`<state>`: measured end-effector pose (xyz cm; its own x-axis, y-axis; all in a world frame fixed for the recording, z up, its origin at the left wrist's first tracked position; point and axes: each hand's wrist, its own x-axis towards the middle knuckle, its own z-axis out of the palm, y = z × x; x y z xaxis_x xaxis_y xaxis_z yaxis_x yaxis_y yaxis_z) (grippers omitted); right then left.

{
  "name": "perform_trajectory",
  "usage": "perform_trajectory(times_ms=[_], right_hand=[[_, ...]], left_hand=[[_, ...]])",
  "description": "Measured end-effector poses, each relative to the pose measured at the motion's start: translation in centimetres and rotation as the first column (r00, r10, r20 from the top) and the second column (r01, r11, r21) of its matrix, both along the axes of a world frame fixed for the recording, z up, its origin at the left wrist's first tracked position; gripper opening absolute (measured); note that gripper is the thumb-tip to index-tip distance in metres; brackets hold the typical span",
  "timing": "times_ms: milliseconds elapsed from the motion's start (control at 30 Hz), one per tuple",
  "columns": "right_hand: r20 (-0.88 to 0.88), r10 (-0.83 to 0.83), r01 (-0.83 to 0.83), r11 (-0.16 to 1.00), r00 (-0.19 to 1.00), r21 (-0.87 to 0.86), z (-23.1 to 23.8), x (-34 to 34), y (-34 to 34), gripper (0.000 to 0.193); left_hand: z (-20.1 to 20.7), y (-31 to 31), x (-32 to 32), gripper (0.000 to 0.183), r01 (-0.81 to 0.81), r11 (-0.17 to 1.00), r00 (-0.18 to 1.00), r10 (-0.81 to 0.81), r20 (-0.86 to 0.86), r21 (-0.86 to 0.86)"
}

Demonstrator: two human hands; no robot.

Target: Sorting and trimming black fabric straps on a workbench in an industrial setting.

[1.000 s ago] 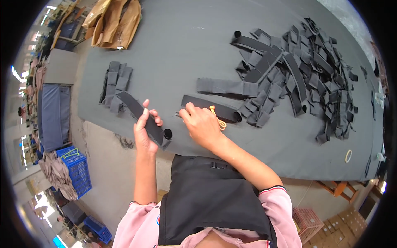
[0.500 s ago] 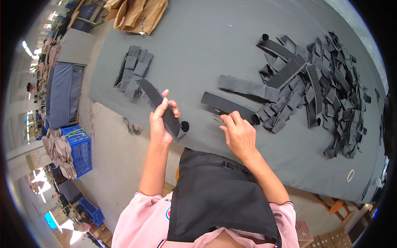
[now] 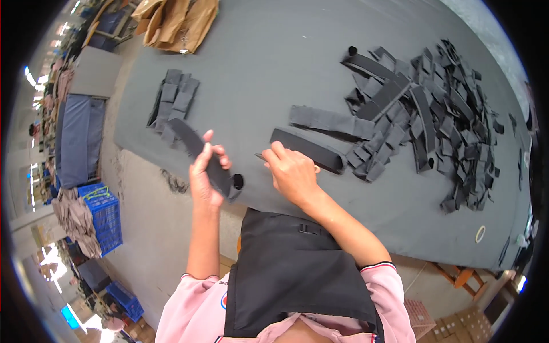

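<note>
A dark fabric strip lies across my left hand, gripped between thumb and fingers. Its lower end curls into a loop beside my wrist, and its upper end reaches toward a small stack of folded dark strips. My right hand is closed around what looks like thread snips; most of them is hidden, with a thin dark tip pointing left toward the strip. Just beyond my right hand, another black strip lies on the table, apart from a grey strip farther back.
A large heap of dark strips covers the right part of the grey-covered table. Brown paper bags sit at the far left, and a pale ring lies near the right edge. A blue crate stands left of the table.
My right hand has moved left toward my left hand, its tool tip now nearer the held strip. My left hand keeps its grip. The whole view has shifted slightly.
</note>
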<state>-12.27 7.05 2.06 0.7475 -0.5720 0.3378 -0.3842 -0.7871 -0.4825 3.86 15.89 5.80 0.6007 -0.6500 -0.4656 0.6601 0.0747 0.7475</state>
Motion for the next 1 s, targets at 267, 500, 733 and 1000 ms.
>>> perform_trajectory(times_ms=[267,500,733,1000], right_hand=[[-0.351,-0.423,0.545,0.720,0.835,0.430,-2.2,-11.0,-3.3,0.033],[-0.295,-0.328,0.441,0.624,0.897,0.646,-5.1,-12.6,-3.0,0.028],[-0.012,-0.609,-0.148,-0.212,0.793,0.966,-1.9,-13.5,-0.6,0.017],[-0.043,-0.574,-0.103,-0.221,0.818,0.970,0.0,-11.7,1.8,0.020]], left_hand=[[-5.9,-0.7,-3.3,0.043,0.299,0.935,0.935,-0.246,-0.256,0.191],[-8.3,-3.9,-9.4,0.050,0.394,0.913,0.856,-0.321,-0.404,0.110],[-8.5,-5.2,-10.0,0.066,0.441,0.868,0.649,-0.483,-0.588,-0.227],[-5.3,-6.3,-10.1,0.068,0.645,0.689,0.632,-0.724,-0.275,-0.331]])
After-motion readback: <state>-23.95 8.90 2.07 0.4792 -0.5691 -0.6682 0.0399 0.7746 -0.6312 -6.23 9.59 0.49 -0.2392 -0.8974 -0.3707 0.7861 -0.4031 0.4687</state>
